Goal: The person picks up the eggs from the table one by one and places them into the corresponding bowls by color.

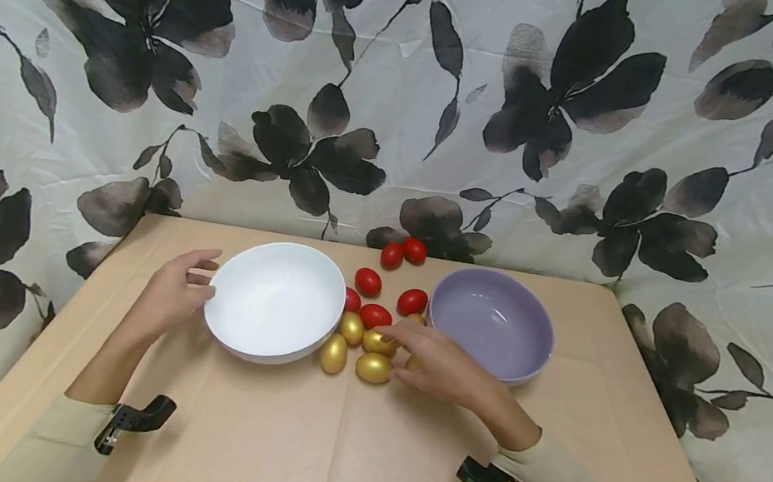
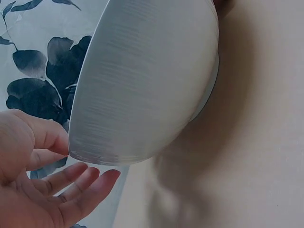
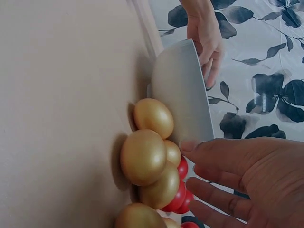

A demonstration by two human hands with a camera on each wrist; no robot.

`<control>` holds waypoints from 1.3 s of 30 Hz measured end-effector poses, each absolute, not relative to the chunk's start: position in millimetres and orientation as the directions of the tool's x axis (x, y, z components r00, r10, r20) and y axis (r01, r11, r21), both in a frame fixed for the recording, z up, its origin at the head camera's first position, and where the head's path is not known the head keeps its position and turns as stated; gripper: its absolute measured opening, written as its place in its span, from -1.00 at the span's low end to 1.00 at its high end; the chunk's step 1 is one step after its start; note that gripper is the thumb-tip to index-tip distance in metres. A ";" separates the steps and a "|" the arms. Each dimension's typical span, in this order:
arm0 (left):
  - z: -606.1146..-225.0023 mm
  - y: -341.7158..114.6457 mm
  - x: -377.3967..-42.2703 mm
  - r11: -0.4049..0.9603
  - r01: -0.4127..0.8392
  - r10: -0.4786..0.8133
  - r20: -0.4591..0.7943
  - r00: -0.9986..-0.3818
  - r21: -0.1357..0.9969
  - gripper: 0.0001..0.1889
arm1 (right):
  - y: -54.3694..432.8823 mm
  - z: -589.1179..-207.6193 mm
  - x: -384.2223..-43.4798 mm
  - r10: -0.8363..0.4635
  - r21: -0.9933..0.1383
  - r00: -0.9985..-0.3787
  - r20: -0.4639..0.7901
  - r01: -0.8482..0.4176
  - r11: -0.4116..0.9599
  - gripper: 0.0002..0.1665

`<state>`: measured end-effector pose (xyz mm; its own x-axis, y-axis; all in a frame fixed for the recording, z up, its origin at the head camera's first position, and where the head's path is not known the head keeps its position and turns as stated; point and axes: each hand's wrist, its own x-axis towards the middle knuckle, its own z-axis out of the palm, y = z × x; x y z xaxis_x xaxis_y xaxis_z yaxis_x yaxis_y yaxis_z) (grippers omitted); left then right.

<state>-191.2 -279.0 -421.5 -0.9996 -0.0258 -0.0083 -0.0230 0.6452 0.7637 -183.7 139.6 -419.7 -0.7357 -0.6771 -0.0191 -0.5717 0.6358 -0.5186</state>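
Note:
A white bowl (image 1: 276, 299) stands on the left part of the table. At its left rim is my left hand (image 1: 171, 293), thumb tip right at the edge and the other fingers loosely spread below it in the left wrist view. My right hand (image 1: 439, 363) hovers over several shiny gold eggs (image 1: 374, 368), its fingers loosely extended and apart. In the right wrist view, its thumb (image 3: 190, 145) overlaps the white bowl's side beside the gold eggs (image 3: 143, 157). Several red eggs (image 1: 375, 316) lie just behind the gold ones. Part of the gold group is hidden under my right hand.
A purple bowl (image 1: 491, 321) stands to the right of the eggs, close behind my right forearm. Two red eggs (image 1: 414, 250) lie near the back edge of the wooden table (image 1: 293, 445). A flower-patterned cloth (image 1: 411, 85) hangs behind the table.

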 end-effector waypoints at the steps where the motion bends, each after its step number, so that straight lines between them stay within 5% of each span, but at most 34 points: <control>1: -421.7 -279.1 -191.6 0.637 -0.032 -0.028 -0.019 -0.999 0.770 -0.34 | 139.0 -420.8 -184.3 -0.677 -0.520 -0.735 -0.028 -0.568 0.638 -0.36; 9: -424.0 -279.5 -192.6 0.549 -0.078 -0.027 -0.076 -0.997 0.832 -0.39 | 134.8 -428.8 -185.5 -0.691 -0.518 -0.719 -0.065 -0.568 0.640 -0.33; 39: -426.0 -279.0 -193.0 0.567 -0.096 -0.021 -0.102 -0.995 0.818 -0.44 | 118.5 -444.6 -183.1 -0.739 -0.378 -0.669 -0.078 -0.666 0.643 -0.55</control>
